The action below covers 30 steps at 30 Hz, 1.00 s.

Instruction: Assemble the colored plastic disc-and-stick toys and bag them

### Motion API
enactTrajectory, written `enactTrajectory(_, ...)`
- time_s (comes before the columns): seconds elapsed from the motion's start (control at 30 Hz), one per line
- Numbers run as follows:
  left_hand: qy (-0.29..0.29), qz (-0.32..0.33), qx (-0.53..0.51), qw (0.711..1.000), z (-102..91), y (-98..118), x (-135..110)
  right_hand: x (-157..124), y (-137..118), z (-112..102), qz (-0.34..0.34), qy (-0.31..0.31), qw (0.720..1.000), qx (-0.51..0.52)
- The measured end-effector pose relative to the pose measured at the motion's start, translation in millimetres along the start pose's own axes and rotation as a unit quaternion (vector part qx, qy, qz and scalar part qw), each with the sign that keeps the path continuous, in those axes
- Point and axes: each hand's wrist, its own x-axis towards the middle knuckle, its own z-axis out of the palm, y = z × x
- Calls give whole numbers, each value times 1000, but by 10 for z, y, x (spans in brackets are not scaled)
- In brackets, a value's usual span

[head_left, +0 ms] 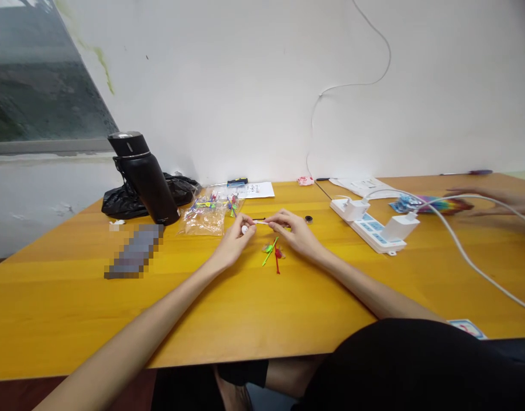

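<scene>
Both hands meet over the middle of the table. My left hand point(235, 241) pinches a thin white strip point(261, 222), with a small white round piece point(244, 229) at its fingers; whether the two are joined I cannot tell. The strip's other end is between the closed fingertips of my right hand point(297, 233). Just below them on the table lie a green plastic stick point(269, 253) and a red plastic stick point(277, 262), each beside a small crinkled piece. A short dark rod point(259, 219) shows behind the fingers, and a small black ring-shaped item point(309, 219) lies right of them.
A clear bag point(204, 220) of colourful plastic pieces lies left, near a black bottle point(144, 180), a black bag point(120, 202) and a blurred-out flat object point(136, 251). Rightward are a white power strip point(369, 231) with cables, a rainbow-coloured packet point(442, 204) and another person's hand point(497, 200).
</scene>
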Motion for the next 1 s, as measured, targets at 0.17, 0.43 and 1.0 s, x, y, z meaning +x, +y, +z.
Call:
enactTrajectory(0.17, -34, 33, 35, 998, -25, 63, -29, -9, -53, 23, -1, -28, 999, 25)
enactTrajectory(0.43, 28, -12, -37, 999, -86, -78, 82, 23, 79, 5, 93, 41, 990, 102)
enactTrajectory(1.0, 48, -75, -209, 974, -73, -47, 107, 83, 141, 16, 192, 51, 935, 295)
